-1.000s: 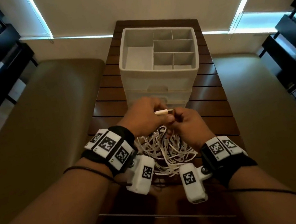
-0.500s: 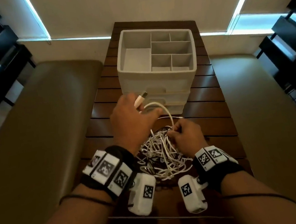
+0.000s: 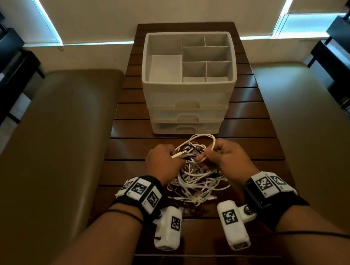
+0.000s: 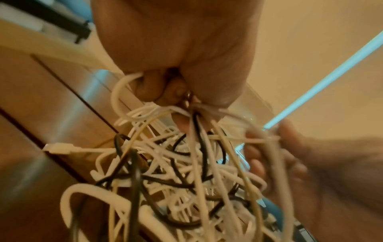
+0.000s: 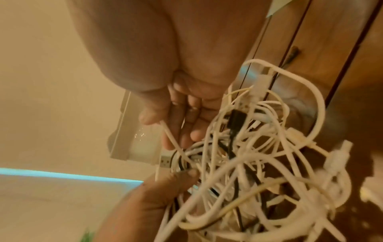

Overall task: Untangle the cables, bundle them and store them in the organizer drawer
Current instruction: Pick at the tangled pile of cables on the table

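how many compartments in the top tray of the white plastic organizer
6 in the white plastic organizer: a large one on the left, two at the back right, a wide middle one, two at the front right. None look hidden.

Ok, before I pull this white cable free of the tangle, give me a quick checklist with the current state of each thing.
1. Left hand holds the plug end of the white cable: ok.
2. Right hand pinches that cable: ok.
3. Cable free of the cable tangle: not ok, white and dark strands cross it.
4. Tangle resting on the table: ok.
5. Organizer drawers open for storing: not ok, all three look closed.
6. Knots along the cable: cannot tell.
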